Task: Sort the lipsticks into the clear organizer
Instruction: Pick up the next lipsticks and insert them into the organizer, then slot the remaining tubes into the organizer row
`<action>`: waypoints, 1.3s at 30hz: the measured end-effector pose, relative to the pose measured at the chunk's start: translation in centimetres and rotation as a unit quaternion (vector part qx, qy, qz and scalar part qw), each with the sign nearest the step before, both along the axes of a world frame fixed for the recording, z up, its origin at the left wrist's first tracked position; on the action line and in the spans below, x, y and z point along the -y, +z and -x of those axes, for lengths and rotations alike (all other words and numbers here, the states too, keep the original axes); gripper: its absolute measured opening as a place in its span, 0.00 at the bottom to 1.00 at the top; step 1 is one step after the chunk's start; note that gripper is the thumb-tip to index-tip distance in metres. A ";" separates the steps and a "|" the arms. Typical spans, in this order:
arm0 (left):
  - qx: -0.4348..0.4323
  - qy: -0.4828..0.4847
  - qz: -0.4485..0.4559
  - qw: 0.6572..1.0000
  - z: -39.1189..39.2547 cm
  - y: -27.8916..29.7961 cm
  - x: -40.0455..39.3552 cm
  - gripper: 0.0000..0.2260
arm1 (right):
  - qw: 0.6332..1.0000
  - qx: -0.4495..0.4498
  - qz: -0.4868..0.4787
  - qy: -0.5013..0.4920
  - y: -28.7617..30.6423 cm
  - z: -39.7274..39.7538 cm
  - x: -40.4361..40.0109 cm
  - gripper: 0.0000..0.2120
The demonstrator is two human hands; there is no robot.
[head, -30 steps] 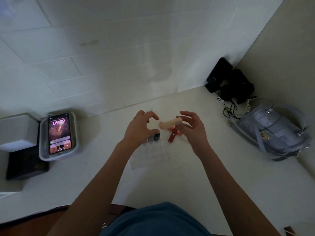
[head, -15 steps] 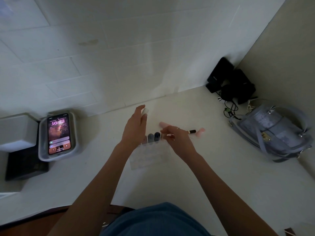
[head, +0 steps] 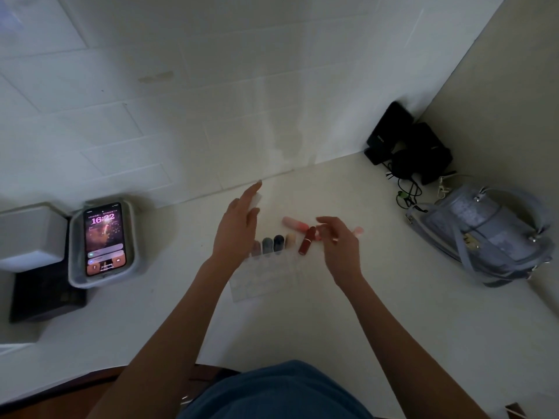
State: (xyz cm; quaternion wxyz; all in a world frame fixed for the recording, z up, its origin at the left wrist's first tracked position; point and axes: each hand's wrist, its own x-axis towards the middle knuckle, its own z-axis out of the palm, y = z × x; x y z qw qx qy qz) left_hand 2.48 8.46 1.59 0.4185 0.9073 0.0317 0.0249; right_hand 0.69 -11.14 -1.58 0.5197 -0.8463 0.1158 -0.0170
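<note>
Hands above clear organizer point(head: 266, 276), left hand point(head: 237, 228) grip spread wide, empty, right hand point(head: 338, 243) grip loosely open beside red lipstick point(head: 306, 241), phone point(head: 104, 238) reading 16:22.

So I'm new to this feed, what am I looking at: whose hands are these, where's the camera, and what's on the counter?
No machine here: a person works with two bare hands. The single view comes from a camera on their head, looking forward and down.

The left hand is open with fingers spread, above the clear organizer. A few lipsticks stand in the organizer's far row, among them a dark blue lipstick. The right hand is loosely curled; I see nothing clearly gripped in it. Beside it, at the organizer's right end, is a red lipstick, with a pink tube lying behind it.

Off to the left, a phone lies lit in a grey tray. To the right sits a grey handbag, with black electronics in the corner.
</note>
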 end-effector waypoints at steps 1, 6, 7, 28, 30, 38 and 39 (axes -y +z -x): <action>0.002 0.009 -0.003 1.000 0.0 0.0 -0.2 0.21 | 1.000 -0.003 0.014 -0.019 -0.4 -0.1 0.6 0.12; 0.010 0.068 0.012 0.998 0.8 -0.7 -1.1 0.18 | 0.995 -0.037 0.088 -0.005 -2.1 -0.2 1.9 0.17; 0.023 0.083 0.013 0.996 1.0 -0.8 -1.3 0.17 | 0.994 -0.039 0.107 0.003 -2.6 -0.3 2.1 0.18; -0.201 0.156 0.156 0.955 6.7 -6.2 -3.9 0.14 | 0.950 -0.210 0.112 0.201 -3.1 1.6 -2.3 0.16; -0.204 0.150 0.150 0.956 6.4 -6.5 -3.9 0.14 | 0.951 -0.221 0.106 0.188 -3.3 1.6 -2.3 0.15; -0.187 0.135 0.138 0.963 3.9 -6.4 -3.4 0.13 | 0.969 -0.176 0.117 0.130 -2.8 0.1 -2.3 0.18; -0.175 0.155 0.147 0.961 4.1 -6.2 -3.2 0.12 | 0.973 -0.144 0.141 0.114 -2.6 0.3 -2.4 0.17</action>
